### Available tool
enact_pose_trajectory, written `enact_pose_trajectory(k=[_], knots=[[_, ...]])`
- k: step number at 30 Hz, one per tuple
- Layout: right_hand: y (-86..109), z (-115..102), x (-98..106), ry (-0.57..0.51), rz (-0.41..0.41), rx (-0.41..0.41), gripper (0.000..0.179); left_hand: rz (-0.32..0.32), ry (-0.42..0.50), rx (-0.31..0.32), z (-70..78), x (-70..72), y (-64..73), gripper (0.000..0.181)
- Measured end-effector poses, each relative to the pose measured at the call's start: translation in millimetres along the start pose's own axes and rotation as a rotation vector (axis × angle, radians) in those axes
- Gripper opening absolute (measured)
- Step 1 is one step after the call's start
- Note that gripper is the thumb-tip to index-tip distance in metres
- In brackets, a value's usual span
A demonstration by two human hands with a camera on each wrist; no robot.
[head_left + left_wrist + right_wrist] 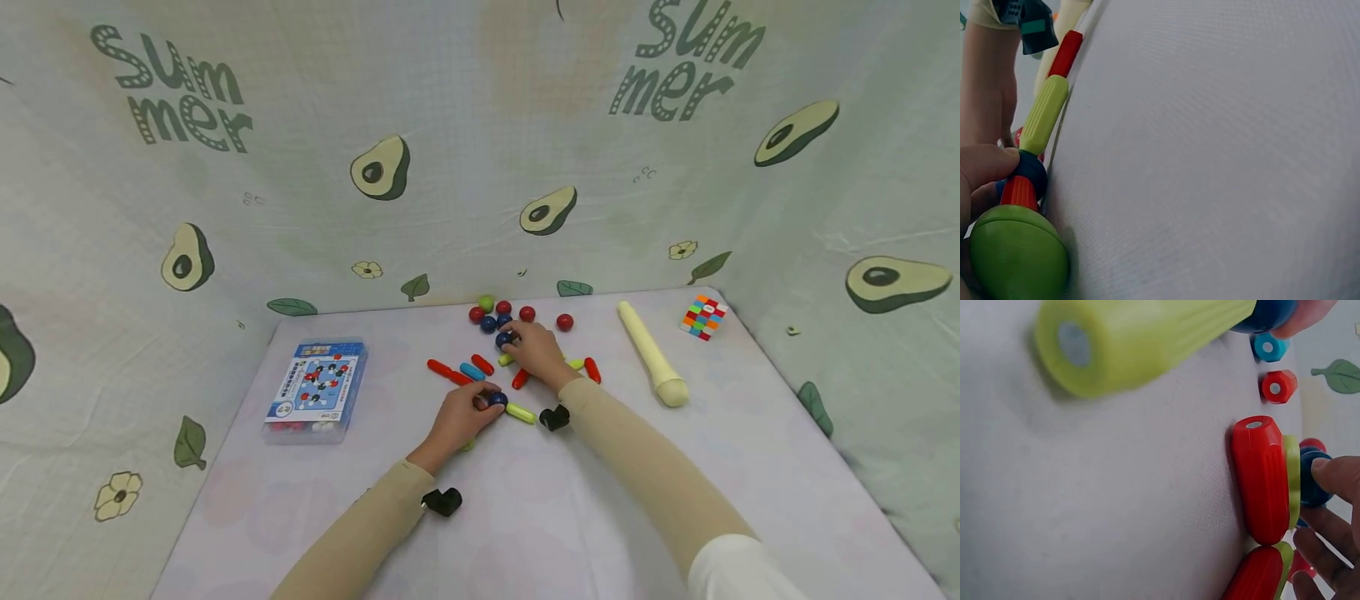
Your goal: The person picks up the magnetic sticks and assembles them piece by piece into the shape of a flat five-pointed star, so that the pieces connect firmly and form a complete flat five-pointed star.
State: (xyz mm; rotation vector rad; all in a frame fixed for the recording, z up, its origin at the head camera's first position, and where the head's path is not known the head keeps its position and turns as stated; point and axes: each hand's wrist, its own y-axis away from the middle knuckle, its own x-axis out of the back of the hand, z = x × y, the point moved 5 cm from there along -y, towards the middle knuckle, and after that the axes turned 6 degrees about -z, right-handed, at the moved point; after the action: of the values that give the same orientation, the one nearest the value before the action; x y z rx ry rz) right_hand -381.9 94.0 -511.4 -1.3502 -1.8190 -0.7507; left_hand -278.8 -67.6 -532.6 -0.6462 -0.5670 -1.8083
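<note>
My left hand (pixel 456 417) holds a dark blue ball (pixel 498 400) low over the table. From that ball a yellow-green rod (pixel 521 413) sticks out to the right; its far end, with a grey disc, is bare in the right wrist view. On the other side, in the left wrist view, a short red rod (pixel 1020 192) joins the ball to a green ball (pixel 1019 256). Farther off, my right hand (pixel 536 350) pinches another dark blue ball (pixel 1314 487) between thumb and fingers, beside loose red rods (pixel 1261 481) and yellow-green ones.
Red balls (pixel 565 322), dark blue balls (pixel 488 324) and a green ball (pixel 486 303) cluster at the back. A blue rod (pixel 472 372) lies among red ones. At left is a boxed kit (pixel 318 387); at right, a cream club-shaped object (pixel 652 354) and a puzzle cube (pixel 704 317).
</note>
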Motion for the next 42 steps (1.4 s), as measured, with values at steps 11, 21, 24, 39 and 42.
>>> enact_pose_trajectory(k=[11,21,24,39,42], knots=[[22.9,-1.3,7.0,0.009,-0.015,0.065,0.039,-0.005,0.000,0.001,-0.4,-0.1,-0.2,0.032],[60.2,0.9,12.2,-0.015,-0.002,0.109,0.037,-0.009,-0.007,-0.010,0.6,-0.5,0.0,0.033],[71.2,3.0,12.9,-0.010,-0.003,0.121,0.036,-0.007,-0.015,-0.014,-0.5,-0.5,-0.7,0.033],[109.9,12.0,6.4,0.039,-0.057,0.117,0.034,-0.007,-0.021,0.006,-0.8,-1.1,-0.1,0.033],[115.8,15.7,5.0,0.034,-0.054,0.111,0.036,-0.007,-0.019,0.006,-0.9,-1.4,-0.4,0.033]])
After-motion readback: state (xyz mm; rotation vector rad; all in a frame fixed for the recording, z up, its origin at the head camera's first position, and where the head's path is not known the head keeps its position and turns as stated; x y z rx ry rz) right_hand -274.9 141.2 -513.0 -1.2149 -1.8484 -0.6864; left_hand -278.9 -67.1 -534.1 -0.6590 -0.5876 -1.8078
